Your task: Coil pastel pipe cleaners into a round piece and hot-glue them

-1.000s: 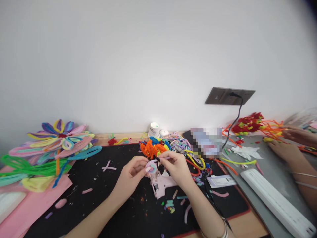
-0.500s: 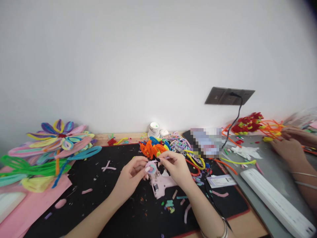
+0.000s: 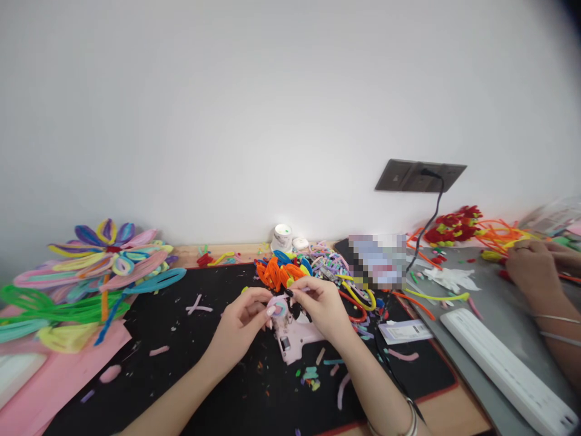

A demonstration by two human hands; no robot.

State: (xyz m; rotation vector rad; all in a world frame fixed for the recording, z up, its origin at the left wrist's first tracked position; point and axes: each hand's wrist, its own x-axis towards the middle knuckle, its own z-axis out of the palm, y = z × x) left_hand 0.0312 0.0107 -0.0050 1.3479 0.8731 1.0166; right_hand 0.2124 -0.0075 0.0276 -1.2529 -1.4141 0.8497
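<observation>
2 hands (image 3: 244, 318) pinching 1 pastel coil (image 3: 278, 309), apparently | 1 pink glue gun (image 3: 296, 340) near

Forearms and hands of the worker, both bare-skinned. Left hand (image 3: 242, 318): slender fingers; thumbnail (image 3: 271, 310) long, rounded and glossy; wrist and visible forearm uncovered. Right hand (image 3: 323, 307): fingers likewise slender; a small black patch (image 3: 289, 292) at the fingertips, whether nail varnish or a separate piece indistinguishable; forearm encircled, toward the near edge of the tabletop (image 3: 458, 418), by a slim, curved, silver-toned bangle (image 3: 413, 418)
</observation>
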